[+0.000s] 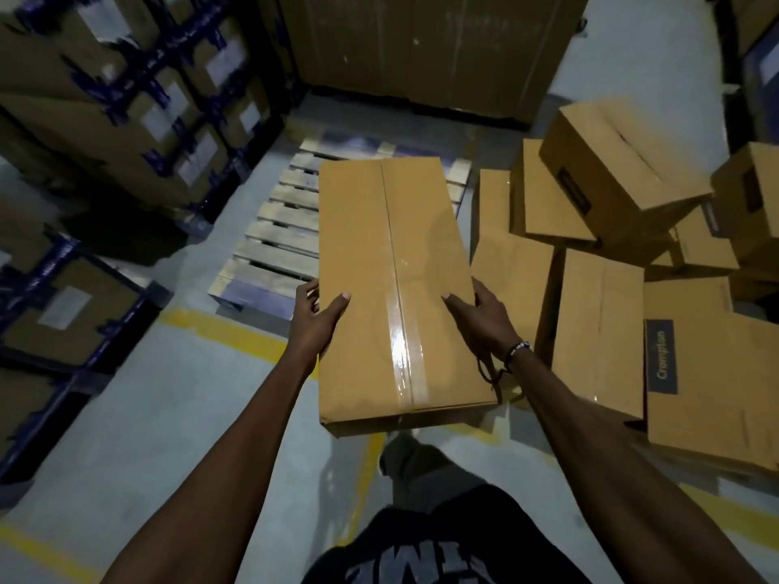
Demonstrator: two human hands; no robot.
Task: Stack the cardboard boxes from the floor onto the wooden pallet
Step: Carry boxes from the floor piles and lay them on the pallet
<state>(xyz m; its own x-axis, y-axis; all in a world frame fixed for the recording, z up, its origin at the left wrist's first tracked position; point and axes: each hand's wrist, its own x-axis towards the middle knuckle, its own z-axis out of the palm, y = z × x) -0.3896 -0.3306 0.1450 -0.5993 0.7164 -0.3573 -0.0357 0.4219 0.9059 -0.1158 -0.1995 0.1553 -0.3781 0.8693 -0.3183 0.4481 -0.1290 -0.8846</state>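
A long brown cardboard box [392, 255] with a clear tape seam down its top is held in the air in front of me. My left hand [318, 320] grips its left side and my right hand [480, 320] grips its right side, thumbs on top. Beyond and below it lies the bare wooden pallet [280, 229] on the floor, its right part hidden by the box. A loose pile of similar cardboard boxes [607, 288] lies on the floor to the right.
Stacked cartons with blue strapping [126, 103] stand at the left on blue racking [84, 314]. A tall cardboard wall [421, 52] rises behind the pallet. Yellow floor lines [227, 330] run before the pallet. My foot [404, 453] is under the box.
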